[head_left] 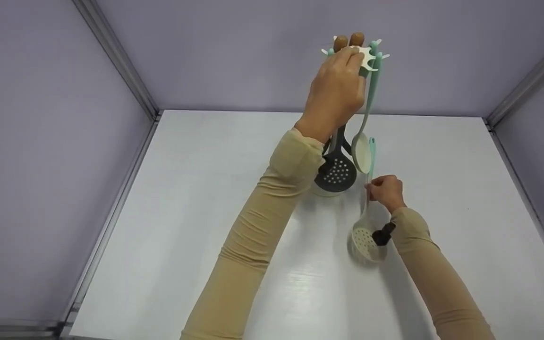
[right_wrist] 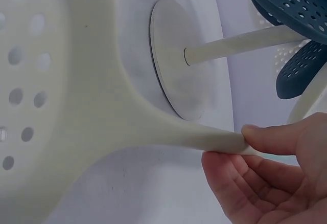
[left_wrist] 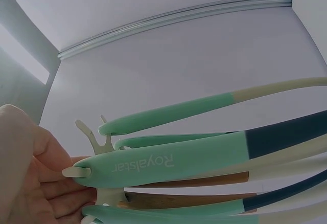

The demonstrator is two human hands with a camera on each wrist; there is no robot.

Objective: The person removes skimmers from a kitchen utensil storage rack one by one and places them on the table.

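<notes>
Fingers of the right hand [head_left: 387, 191] pinch the cream slotted skimmer [head_left: 365, 238] mid-handle, its long axis upright, near-right of the utensil stand [head_left: 364, 59], whose top the left hand [head_left: 335, 92] grips.

On a white table [head_left: 206, 212] with grey walls around it stands a utensil rack [head_left: 371, 59]. The left hand [head_left: 335, 92] is raised at the rack's top, its fingers curled over the white hooks. From the hooks hang a pale spoon [head_left: 364, 141] with a mint handle and a dark slotted skimmer [head_left: 334, 174]; the rack's base seems to sit just behind the skimmer, mostly hidden. To the right, the right hand [head_left: 386, 191] pinches the handle of a cream slotted spoon [head_left: 365, 238], whose bowl lies low near the table.
</notes>
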